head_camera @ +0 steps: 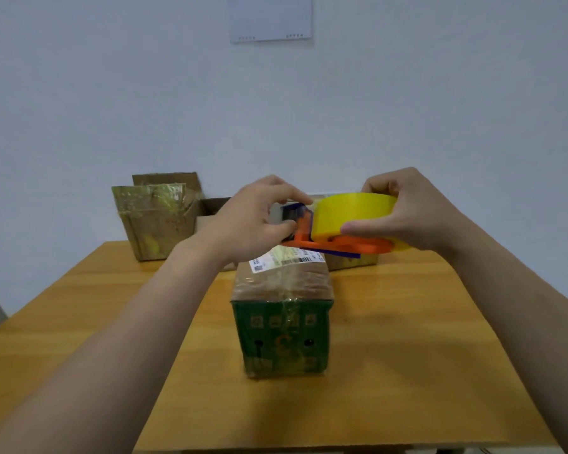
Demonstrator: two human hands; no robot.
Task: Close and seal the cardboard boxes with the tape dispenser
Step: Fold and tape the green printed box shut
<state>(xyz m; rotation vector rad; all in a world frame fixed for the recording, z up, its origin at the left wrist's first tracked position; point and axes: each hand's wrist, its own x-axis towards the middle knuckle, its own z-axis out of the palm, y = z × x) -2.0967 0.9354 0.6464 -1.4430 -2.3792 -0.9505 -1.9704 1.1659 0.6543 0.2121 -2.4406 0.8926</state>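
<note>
One orange-and-blue plastic tape dispenser (340, 246), pinched by left hand (253, 221), yellow tape roll (351, 214) gripped by right hand (410, 213), above a taped green-and-brown cardboard box (282, 317).

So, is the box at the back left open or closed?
Open. The flaps of the back-left box stand up above its rim; none lies folded flat over the top.

closed box (281, 332) mid-table (407, 339) | open box (154, 224) behind-left | tape dispenser (351, 217) above closed box

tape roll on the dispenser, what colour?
Yellow. The tape roll sits on an orange dispenser frame; clearest in the head view.
</note>
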